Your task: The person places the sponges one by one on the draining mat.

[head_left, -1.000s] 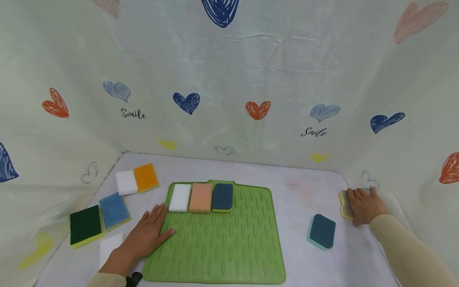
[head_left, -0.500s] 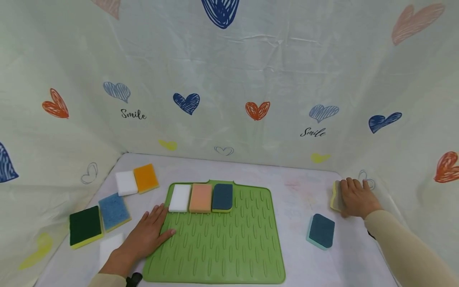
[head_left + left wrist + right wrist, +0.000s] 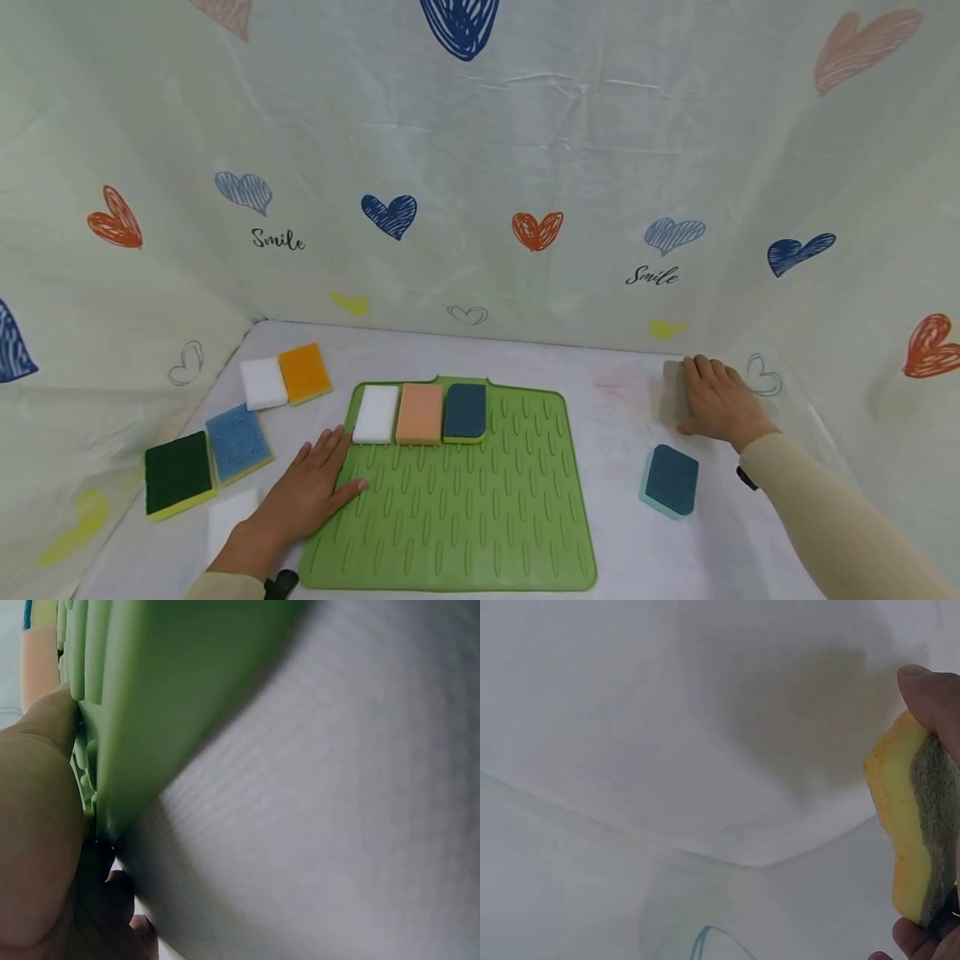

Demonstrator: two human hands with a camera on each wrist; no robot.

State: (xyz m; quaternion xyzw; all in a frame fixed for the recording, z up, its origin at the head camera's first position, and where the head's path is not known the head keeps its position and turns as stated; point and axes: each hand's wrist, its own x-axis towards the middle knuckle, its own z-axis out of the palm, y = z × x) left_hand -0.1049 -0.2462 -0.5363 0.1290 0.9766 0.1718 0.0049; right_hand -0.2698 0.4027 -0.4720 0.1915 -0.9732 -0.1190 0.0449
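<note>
Cloth with printed hearts is hung round the bench on three sides, so room is closed off at the back and both flanks. Most of the middle is taken by a green mat, on whose far edge three sponges are lined up; much of the mat is left bare. Six pads are seen on the bench to the left, and a dark blue sponge on the right, so the sorting is judged about a third done. A yellow-and-grey sponge is gripped by the right hand near the far right corner. The mat's left edge is pressed by the flat, open left hand.
</note>
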